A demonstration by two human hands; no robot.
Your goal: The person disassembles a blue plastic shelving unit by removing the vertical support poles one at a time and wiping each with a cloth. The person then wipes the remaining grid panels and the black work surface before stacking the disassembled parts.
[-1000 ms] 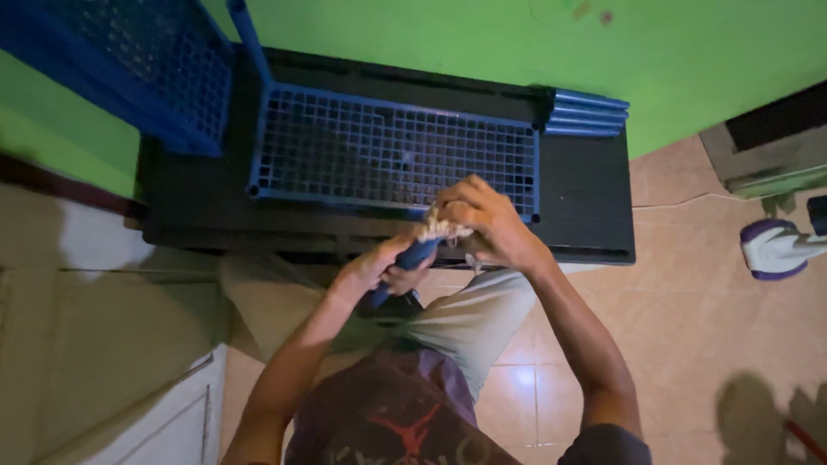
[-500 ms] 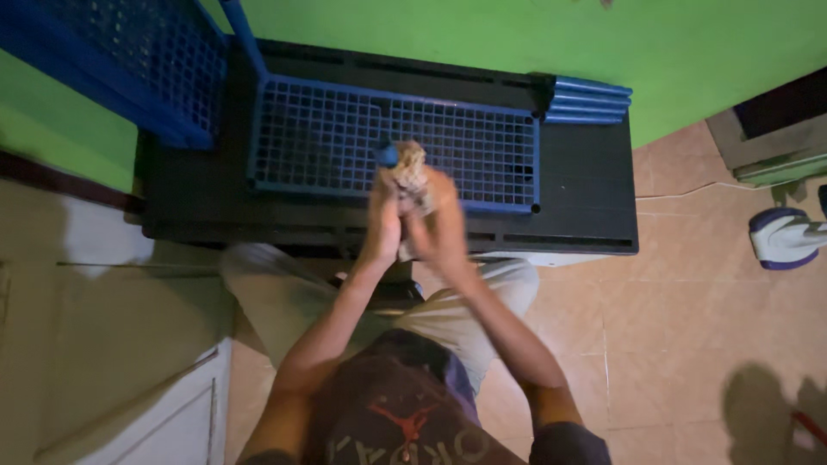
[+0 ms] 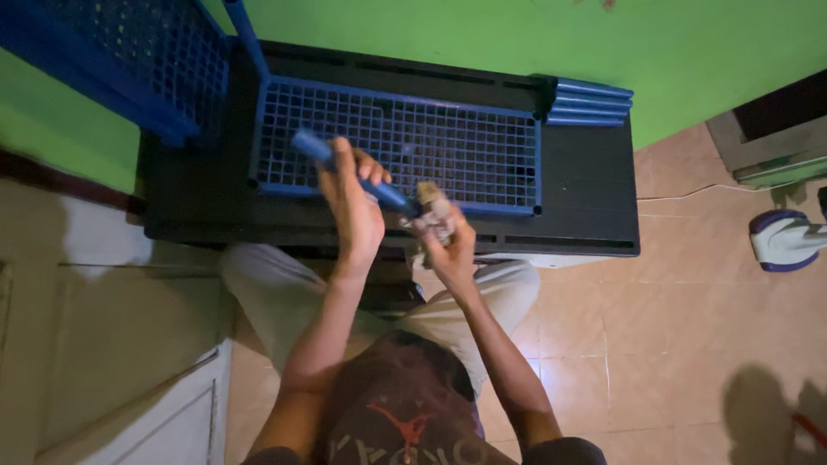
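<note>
My left hand (image 3: 351,207) grips a blue plastic rod (image 3: 312,148) near its middle, holding it slanted from upper left down to the right. My right hand (image 3: 444,244) is closed around a crumpled pale rag (image 3: 432,207) pressed against the rod's lower end. Both hands hover over the front edge of a blue grid panel (image 3: 465,146) lying flat on a black table (image 3: 594,189).
A second blue grid panel (image 3: 129,60) leans against the green wall at the upper left. Several blue rods (image 3: 590,102) lie stacked at the table's back right. A white and purple object (image 3: 784,241) sits on the tiled floor to the right.
The rod has swung from pointing up and away to slanting leftward. My left hand has moved left along it, and my right hand with the rag has dropped toward the rod's lower end.
</note>
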